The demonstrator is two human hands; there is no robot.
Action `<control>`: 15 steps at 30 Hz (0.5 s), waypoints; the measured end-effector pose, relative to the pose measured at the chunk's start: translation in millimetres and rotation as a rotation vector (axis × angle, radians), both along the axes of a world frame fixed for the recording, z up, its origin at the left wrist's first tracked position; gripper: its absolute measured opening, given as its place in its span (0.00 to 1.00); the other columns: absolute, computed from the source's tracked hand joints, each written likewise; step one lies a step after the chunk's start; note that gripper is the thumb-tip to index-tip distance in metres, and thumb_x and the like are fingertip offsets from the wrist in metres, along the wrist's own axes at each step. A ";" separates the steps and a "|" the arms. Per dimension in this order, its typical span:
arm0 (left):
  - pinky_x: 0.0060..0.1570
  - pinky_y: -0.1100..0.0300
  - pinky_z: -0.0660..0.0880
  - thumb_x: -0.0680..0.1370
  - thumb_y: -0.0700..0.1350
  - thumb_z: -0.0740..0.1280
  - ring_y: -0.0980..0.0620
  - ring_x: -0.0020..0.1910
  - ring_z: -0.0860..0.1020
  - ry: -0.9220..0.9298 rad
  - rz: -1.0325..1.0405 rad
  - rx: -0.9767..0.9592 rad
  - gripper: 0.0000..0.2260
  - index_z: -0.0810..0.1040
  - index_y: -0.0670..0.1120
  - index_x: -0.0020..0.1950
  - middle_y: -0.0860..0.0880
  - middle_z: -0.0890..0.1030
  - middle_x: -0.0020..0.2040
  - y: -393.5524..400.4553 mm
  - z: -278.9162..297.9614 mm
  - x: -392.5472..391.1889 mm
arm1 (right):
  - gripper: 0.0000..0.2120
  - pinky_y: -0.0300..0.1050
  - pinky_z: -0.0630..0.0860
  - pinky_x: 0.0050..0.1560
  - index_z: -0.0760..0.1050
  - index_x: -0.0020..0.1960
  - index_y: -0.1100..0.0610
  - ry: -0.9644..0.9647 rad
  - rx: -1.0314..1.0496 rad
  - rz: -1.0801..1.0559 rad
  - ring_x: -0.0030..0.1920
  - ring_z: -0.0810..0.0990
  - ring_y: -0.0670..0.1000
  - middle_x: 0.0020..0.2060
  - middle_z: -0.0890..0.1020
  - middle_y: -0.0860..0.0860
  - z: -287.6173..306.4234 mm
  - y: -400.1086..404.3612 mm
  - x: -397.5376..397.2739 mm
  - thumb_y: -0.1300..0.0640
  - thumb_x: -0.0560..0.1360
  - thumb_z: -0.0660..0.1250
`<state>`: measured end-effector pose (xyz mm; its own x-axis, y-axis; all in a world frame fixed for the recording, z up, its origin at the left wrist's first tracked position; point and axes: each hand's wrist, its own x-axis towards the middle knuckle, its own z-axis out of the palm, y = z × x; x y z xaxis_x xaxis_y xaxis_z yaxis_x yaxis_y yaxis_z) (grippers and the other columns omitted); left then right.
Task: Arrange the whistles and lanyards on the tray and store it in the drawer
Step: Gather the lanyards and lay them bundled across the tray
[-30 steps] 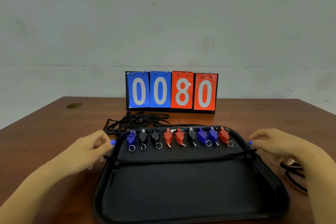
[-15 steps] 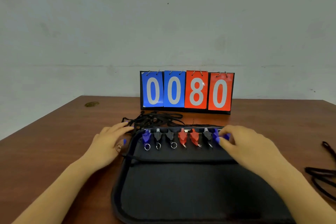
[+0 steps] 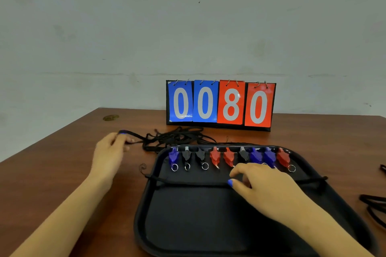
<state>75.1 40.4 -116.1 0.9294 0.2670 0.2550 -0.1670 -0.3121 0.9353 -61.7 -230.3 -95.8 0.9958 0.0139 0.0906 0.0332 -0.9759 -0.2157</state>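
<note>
A black tray lies on the wooden table in front of me. Several blue, black and red whistles stand in a row along its far edge, rings toward me. One black lanyard is stretched across the tray from left rim to right rim. My right hand is over the tray's middle, with thumb and curled fingers pinching that lanyard. My left hand is left of the tray and holds the end of a strap from the tangled pile of black lanyards behind the tray.
A flip scoreboard reading 0080 stands at the table's back against the wall. More black lanyards lie at the right edge of view. A small brass disc sits at the far left corner.
My right hand came back from the whistle row to the lanyard across the tray. My left hand reached out left of the tray and took a strap from the pile.
</note>
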 end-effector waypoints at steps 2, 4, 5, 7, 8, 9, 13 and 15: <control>0.39 0.58 0.72 0.81 0.44 0.55 0.52 0.39 0.77 0.013 0.039 -0.398 0.09 0.74 0.46 0.54 0.49 0.79 0.48 7.3 7.9 -0.6 | 0.13 0.41 0.76 0.53 0.70 0.58 0.42 0.007 0.023 0.018 0.48 0.76 0.42 0.45 0.73 0.40 0.3 2.1 -1.4 0.41 0.77 0.55; 0.36 0.59 0.74 0.81 0.42 0.54 0.51 0.36 0.78 -0.014 0.102 -0.645 0.08 0.71 0.45 0.57 0.48 0.79 0.44 17.1 15.4 -2.8 | 0.12 0.41 0.76 0.53 0.70 0.58 0.42 0.020 0.047 0.035 0.48 0.76 0.41 0.44 0.72 0.39 -0.2 3.7 -1.9 0.41 0.77 0.56; 0.36 0.59 0.75 0.81 0.41 0.54 0.51 0.36 0.79 -0.031 0.136 -0.735 0.08 0.71 0.44 0.55 0.47 0.80 0.43 21.9 19.1 -4.4 | 0.12 0.41 0.76 0.53 0.71 0.58 0.42 0.023 0.054 0.040 0.48 0.76 0.41 0.43 0.72 0.39 -0.7 4.2 -1.9 0.41 0.77 0.56; 0.38 0.60 0.77 0.80 0.39 0.54 0.52 0.35 0.80 -0.054 0.190 -0.873 0.08 0.72 0.45 0.48 0.46 0.80 0.42 30.4 23.8 -6.2 | 0.12 0.42 0.76 0.53 0.71 0.57 0.42 0.023 0.060 0.044 0.48 0.76 0.41 0.42 0.71 0.39 -2.2 4.6 -1.6 0.41 0.77 0.56; 0.38 0.61 0.78 0.79 0.38 0.54 0.52 0.35 0.80 -0.053 0.206 -0.907 0.09 0.72 0.46 0.45 0.46 0.80 0.43 33.4 24.6 -6.3 | 0.12 0.42 0.76 0.54 0.71 0.57 0.42 0.022 0.062 0.046 0.49 0.76 0.42 0.42 0.71 0.38 -2.7 4.6 -1.6 0.41 0.77 0.56; 0.40 0.61 0.78 0.79 0.39 0.54 0.52 0.36 0.80 -0.041 0.210 -0.928 0.09 0.72 0.46 0.43 0.46 0.81 0.44 35.8 25.2 -6.7 | 0.12 0.42 0.76 0.54 0.71 0.58 0.42 0.022 0.063 0.049 0.49 0.76 0.42 0.40 0.70 0.38 -3.2 4.6 -1.7 0.42 0.77 0.56; 0.51 0.56 0.73 0.80 0.42 0.52 0.50 0.48 0.79 0.036 0.063 -1.090 0.11 0.74 0.45 0.49 0.46 0.81 0.48 36.2 28.9 -13.3 | 0.12 0.41 0.75 0.54 0.70 0.59 0.41 0.018 0.078 0.059 0.48 0.76 0.41 0.38 0.70 0.37 -3.5 5.1 -2.3 0.42 0.77 0.57; 0.50 0.56 0.72 0.80 0.43 0.50 0.50 0.50 0.78 0.065 -0.042 -1.226 0.13 0.74 0.43 0.52 0.47 0.81 0.50 32.3 34.7 -18.8 | 0.13 0.41 0.76 0.54 0.69 0.60 0.41 0.000 0.090 0.064 0.48 0.76 0.41 0.42 0.72 0.38 -3.8 5.3 -1.8 0.42 0.77 0.57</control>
<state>56.3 72.7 -81.4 0.9448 0.2666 -0.1906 -0.0975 0.7841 0.6130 -63.5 -225.0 -99.6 0.9932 0.0688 0.0944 0.0944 -0.9486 -0.3022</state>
